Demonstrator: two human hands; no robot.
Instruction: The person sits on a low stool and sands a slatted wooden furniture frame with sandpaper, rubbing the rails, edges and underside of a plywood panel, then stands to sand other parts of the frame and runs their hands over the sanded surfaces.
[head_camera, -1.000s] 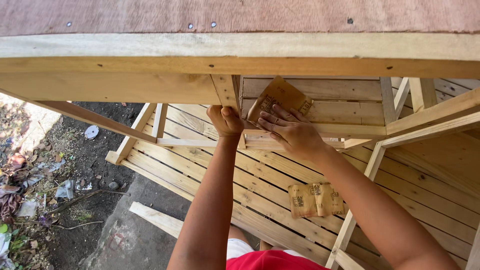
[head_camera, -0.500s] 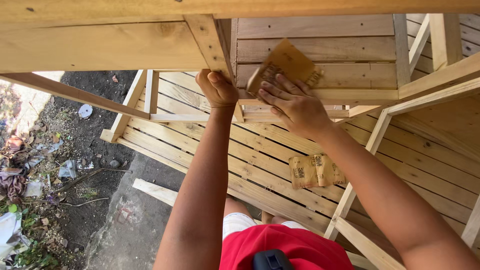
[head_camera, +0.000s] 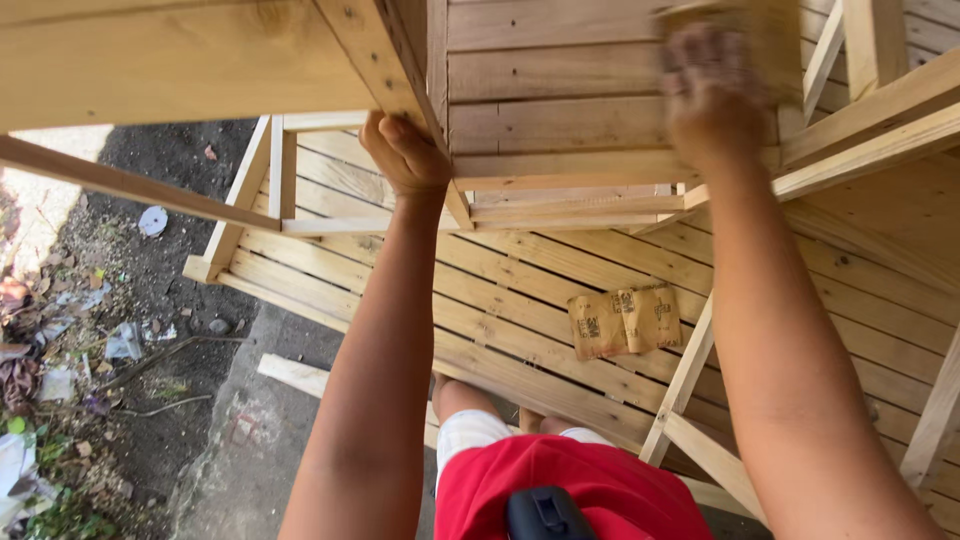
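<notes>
My left hand (head_camera: 405, 155) grips the edge of a slanted wooden leg (head_camera: 385, 60) of a raw pine frame. My right hand (head_camera: 712, 90) is blurred with motion and presses a brown sheet of sandpaper (head_camera: 770, 40) flat against the slatted wooden panel (head_camera: 550, 100) at the upper right. Only part of the sheet shows past the fingers.
Two spare sandpaper sheets (head_camera: 625, 320) lie on the slatted wooden boards (head_camera: 480, 300) below. A loose wooden strip (head_camera: 295, 375) rests on the concrete. Litter and dirt (head_camera: 90, 330) cover the ground at left. Thin frame struts (head_camera: 690, 370) cross at right.
My right hand with the sandpaper has slid to the right and up along the slats. The left hand keeps its hold on the leg. The view has tilted downward.
</notes>
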